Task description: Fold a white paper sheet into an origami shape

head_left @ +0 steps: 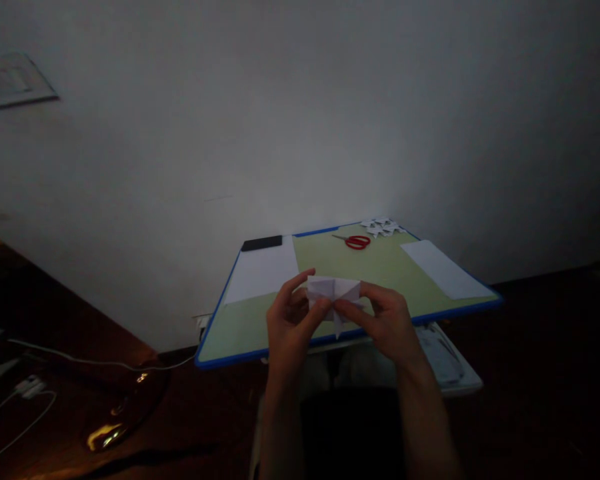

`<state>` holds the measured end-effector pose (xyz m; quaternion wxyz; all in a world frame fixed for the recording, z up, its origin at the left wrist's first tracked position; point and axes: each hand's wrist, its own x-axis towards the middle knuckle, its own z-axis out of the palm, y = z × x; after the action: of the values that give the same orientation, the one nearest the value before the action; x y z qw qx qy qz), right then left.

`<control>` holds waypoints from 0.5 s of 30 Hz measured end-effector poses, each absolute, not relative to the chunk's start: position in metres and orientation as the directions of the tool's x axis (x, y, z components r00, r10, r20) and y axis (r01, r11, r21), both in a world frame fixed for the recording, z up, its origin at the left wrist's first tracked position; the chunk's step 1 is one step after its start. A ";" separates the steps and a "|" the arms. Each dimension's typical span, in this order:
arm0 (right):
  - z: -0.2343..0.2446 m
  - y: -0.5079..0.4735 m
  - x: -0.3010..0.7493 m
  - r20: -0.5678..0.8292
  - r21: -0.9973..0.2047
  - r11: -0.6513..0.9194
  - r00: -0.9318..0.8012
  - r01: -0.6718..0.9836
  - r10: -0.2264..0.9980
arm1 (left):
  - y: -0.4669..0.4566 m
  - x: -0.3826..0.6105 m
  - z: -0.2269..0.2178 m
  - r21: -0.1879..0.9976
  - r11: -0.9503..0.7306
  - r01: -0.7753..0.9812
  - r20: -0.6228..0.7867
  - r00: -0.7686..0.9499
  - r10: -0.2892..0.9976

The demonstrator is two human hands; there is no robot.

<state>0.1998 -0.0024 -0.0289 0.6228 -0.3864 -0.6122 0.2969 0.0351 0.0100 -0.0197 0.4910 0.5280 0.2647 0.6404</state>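
Observation:
A small piece of folded white paper is held up above the front part of the tabletop, with creases and a point hanging down at its middle. My left hand grips its left side, thumb pressed on the front and fingers behind. On the right side my right hand pinches it the same way, and the two thumb tips nearly meet at the centre. The fingers behind the paper are partly hidden.
The green tabletop has a blue edge. On it lie red-handled scissors, several folded white paper pieces, a white sheet, a dark flat object and a white paper stack. A lower shelf juts out at right.

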 end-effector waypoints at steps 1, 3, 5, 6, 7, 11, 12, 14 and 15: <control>-0.029 -0.002 0.198 0.529 -0.848 0.523 0.103 0.086 0.842 | 0.011 0.037 -0.021 0.851 -0.386 -0.356 0.420 0.020 0.907; -0.029 0.000 0.194 0.515 -0.857 0.511 0.139 0.070 0.846 | 0.013 0.040 -0.022 0.850 -0.406 -0.334 0.430 -0.002 0.903; -0.029 0.001 0.193 0.515 -0.857 0.506 0.121 0.095 0.849 | 0.014 0.041 -0.023 0.852 -0.422 -0.311 0.435 -0.028 0.900; -0.029 0.002 0.193 0.524 -0.850 0.512 0.111 0.123 0.844 | 0.013 0.041 -0.022 0.855 -0.423 -0.299 0.432 -0.037 0.901; -0.029 0.001 0.193 0.540 -0.839 0.522 0.112 0.153 0.834 | 0.013 0.039 -0.022 0.864 -0.417 -0.283 0.424 -0.039 0.905; -0.027 -0.003 0.201 0.639 -0.768 0.612 0.175 0.187 0.749 | 0.008 0.030 -0.016 0.925 -0.354 -0.135 0.363 0.048 0.930; -0.026 -0.004 0.203 0.668 -0.744 0.643 0.157 0.183 0.727 | 0.007 0.028 -0.014 0.931 -0.354 -0.084 0.360 0.078 0.930; -0.024 -0.005 0.205 0.718 -0.692 0.694 0.083 0.198 0.691 | 0.006 0.026 -0.013 0.925 -0.379 0.017 0.373 0.141 0.917; -0.023 -0.006 0.205 0.734 -0.670 0.711 0.044 0.214 0.678 | 0.006 0.025 -0.013 0.916 -0.397 0.055 0.383 0.170 0.908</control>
<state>0.2048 -0.0057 -0.0231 0.6408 -0.3340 -0.6671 0.1809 0.0253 0.0063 -0.0126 0.4049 0.6487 0.3711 0.5267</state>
